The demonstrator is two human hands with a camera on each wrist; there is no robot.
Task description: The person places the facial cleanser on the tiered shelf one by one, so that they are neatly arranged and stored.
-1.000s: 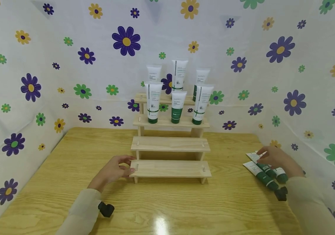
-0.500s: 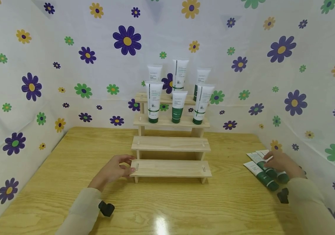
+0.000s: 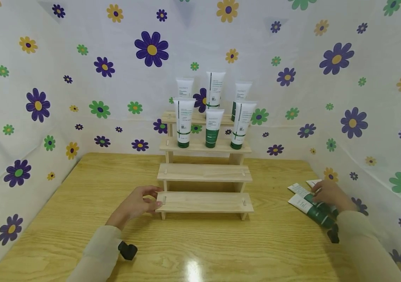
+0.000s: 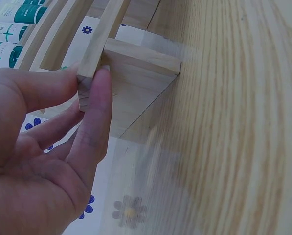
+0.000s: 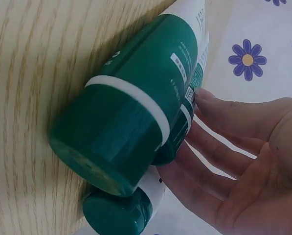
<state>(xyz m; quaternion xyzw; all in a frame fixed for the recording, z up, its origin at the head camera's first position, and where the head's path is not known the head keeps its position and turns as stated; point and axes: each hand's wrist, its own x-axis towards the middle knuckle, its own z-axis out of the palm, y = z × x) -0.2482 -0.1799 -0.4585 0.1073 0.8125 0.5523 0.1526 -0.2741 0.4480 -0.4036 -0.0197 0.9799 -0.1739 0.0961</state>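
My left hand (image 3: 135, 205) pinches the left end of the lowest board of a stepped wooden display rack (image 3: 204, 201); in the left wrist view, thumb and fingers hold the board end (image 4: 89, 73). At the right, my right hand (image 3: 330, 194) is at a small pile of white and green squeeze tubes. Its thumb and fingers grip the middle tube (image 5: 177, 134), partly hidden behind the nearest tube (image 5: 131, 98). A third tube (image 5: 119, 213) lies under the fingers. From the head, the nearest tube (image 3: 307, 209) and the middle tube (image 3: 302, 192) lie side by side.
Several tubes stand upright on the rack's upper two steps, including a short green-bottomed tube (image 3: 212, 129) and a tall white tube (image 3: 184, 121). A wooden table (image 3: 200, 246) carries everything. Flower-printed cloth (image 3: 115, 90) walls it at the back and sides.
The nearest and middle tubes have shifted slightly left, and my right hand has moved a little with them. My left hand stays on the rack.
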